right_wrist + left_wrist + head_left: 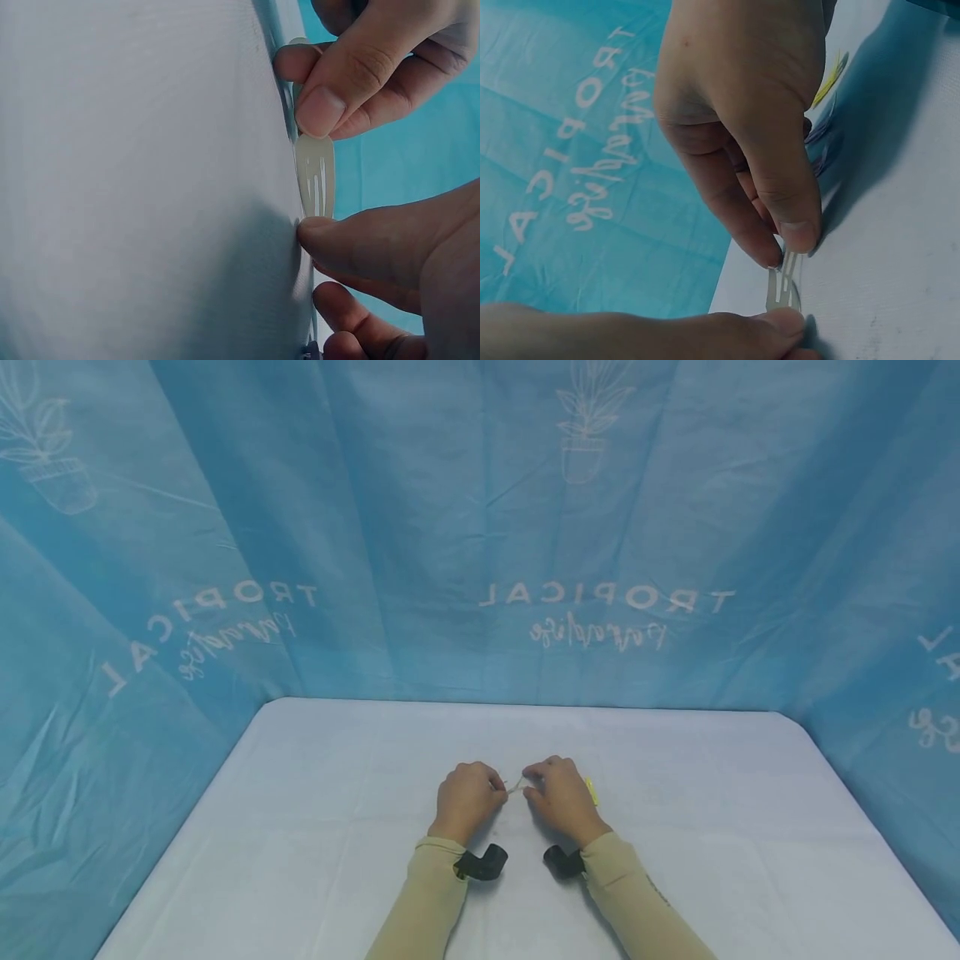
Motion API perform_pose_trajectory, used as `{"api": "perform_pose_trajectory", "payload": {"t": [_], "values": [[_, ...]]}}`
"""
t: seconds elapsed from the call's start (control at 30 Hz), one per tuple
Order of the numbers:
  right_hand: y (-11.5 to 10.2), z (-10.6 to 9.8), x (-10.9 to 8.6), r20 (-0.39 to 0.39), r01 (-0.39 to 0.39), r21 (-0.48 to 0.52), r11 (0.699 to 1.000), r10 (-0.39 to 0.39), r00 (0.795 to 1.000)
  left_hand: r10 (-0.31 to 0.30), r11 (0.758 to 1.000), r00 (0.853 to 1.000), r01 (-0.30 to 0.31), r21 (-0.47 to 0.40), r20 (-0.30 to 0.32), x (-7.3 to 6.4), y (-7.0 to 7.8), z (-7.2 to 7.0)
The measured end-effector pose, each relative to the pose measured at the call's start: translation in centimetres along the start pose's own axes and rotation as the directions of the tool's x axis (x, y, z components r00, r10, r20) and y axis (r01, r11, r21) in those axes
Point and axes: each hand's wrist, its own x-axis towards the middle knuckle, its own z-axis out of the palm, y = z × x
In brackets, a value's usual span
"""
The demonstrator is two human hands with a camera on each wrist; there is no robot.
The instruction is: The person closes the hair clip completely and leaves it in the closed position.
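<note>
A pale, cream-coloured fork point(315, 174) is held between both hands, low over the white table. My left hand point(467, 799) pinches it at the neck, with thumb and index finger, behind the tines. At the tine end, the thumb and index finger of my right hand point(562, 799) hold the fork from the other side. In the left wrist view, part of the fork head point(781, 289) shows between the two hands. Its handle is mostly hidden behind the left fingers in the right wrist view. A small yellow object point(592, 791) lies just beyond the right hand.
The white-covered table point(360, 777) has blue printed curtains point(420, 527) behind it and at both sides. Beside the yellow object, dark purplish shapes point(825, 131) show in the left wrist view, too blurred to name. Each wrist wears a black device point(483, 863).
</note>
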Motion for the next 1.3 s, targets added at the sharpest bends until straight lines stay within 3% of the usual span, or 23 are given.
{"api": "perform_pose_trajectory", "payload": {"t": [0.7, 1.3], "values": [[-0.14, -0.07, 0.08, 0.025, -0.007, 0.005, 1.000, 0.007, 1.000, 0.000, 1.000, 1.000, 0.000, 0.014, 0.019, 0.07, 0.06, 0.22], [0.28, -0.34, 0.22, -0.024, -0.008, 0.071, 0.997, 0.010, 1.000, 0.025, 0.999, 1.000, -0.025, -0.020, 0.003, -0.04, 0.15, -0.40]]}}
